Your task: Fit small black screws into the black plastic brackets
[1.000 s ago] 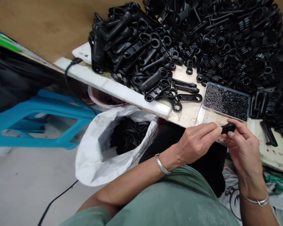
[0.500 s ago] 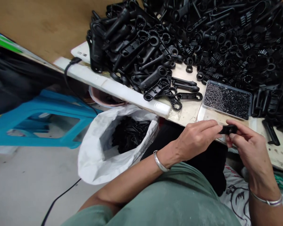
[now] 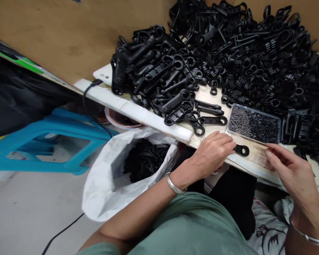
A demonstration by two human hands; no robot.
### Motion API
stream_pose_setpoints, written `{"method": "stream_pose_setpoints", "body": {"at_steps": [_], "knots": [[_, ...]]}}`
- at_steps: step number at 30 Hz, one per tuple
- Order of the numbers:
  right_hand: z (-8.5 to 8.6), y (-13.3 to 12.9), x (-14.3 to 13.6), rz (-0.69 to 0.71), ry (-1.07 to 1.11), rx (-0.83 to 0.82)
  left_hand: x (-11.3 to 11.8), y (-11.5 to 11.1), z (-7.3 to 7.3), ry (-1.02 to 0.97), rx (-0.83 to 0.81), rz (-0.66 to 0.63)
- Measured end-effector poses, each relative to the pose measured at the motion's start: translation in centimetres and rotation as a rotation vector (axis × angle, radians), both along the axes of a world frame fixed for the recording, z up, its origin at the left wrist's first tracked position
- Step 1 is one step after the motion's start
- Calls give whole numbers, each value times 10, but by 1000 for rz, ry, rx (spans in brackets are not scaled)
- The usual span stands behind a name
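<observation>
My left hand (image 3: 215,152) is closed on one end of a black plastic handle part (image 3: 241,150). The part's ringed end sticks out to the right, low over the front of the table; whether it rests on the surface I cannot tell. To its right, my right hand (image 3: 289,166) is apart from the part, thumb and forefinger spread, with nothing seen between them. Just behind both hands stands a clear plastic box (image 3: 228,130) holding small screws (image 3: 240,120) and small black pieces (image 3: 267,125).
Black handle parts (image 3: 149,71) and black rings (image 3: 250,74) are heaped along the table. A white foam strip (image 3: 138,108) edges it. Below, a white sack (image 3: 101,191) holds more black parts, beside a blue stool (image 3: 69,159). A black cable (image 3: 86,102) hangs over the edge.
My right hand has let go of the handle part and moved away to the right. My left hand has brought the part left and down toward the table. The view has tilted up slightly.
</observation>
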State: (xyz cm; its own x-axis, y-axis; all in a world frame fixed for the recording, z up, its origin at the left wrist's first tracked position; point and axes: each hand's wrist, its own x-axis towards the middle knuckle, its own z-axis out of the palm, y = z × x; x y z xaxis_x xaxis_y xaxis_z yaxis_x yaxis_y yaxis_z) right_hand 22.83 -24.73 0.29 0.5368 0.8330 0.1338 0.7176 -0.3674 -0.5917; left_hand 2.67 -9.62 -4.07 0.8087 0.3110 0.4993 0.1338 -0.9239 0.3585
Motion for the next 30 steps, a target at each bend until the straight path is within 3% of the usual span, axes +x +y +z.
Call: {"method": "stream_pose_setpoints", "body": {"at_steps": [5, 11, 18, 22, 26, 30], "knots": [[7, 43, 19, 162, -452, -65, 4, 10, 21, 6, 58, 18], [2, 81, 22, 293, -665, -234, 37, 31, 38, 88, 161, 22], [0, 81, 18, 270, -701, -297, 85, 38, 39, 272, 170, -112], [-2, 78, 24, 271, -634, -265, 86, 39, 36, 274, 223, -112], [-4, 74, 32, 264, -528, -165, 80, 44, 23, 187, 281, -86], [-3, 73, 31, 232, -588, -173, 77, 46, 13, 143, 302, -85]]}}
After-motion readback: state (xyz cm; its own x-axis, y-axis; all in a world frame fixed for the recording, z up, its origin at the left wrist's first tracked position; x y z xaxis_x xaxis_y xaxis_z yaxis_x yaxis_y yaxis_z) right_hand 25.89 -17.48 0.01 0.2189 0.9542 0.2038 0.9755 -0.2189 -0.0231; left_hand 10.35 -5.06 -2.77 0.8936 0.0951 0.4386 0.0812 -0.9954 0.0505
